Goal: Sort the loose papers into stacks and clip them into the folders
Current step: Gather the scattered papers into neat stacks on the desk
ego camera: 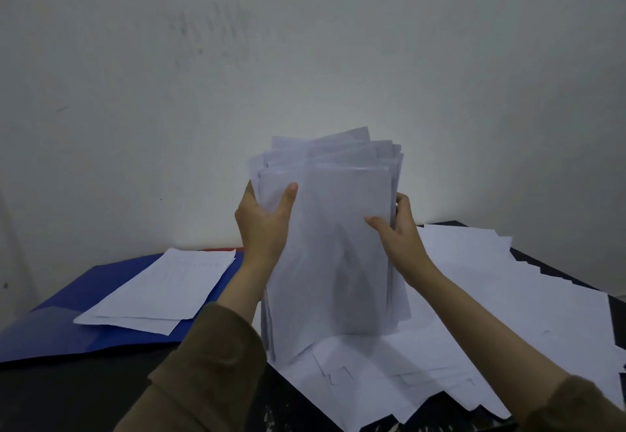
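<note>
Left hand (262,225) & right hand (398,228) each grip a side of an upright paper stack (335,245), thumbs in front, its lower edge on loose sheets (474,313) spread under/right of the right hand. Left of the left hand: open blue folder (78,313) w/ a few sheets (162,289) lying on it, faint print unreadable. Wall (305,59) behind.

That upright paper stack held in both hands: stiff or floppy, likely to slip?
Likely floppy: the paper stack stands on edge only because the left hand and right hand grip its sides. Sheets probably slide easily; top edges are already fanned and uneven.
</note>
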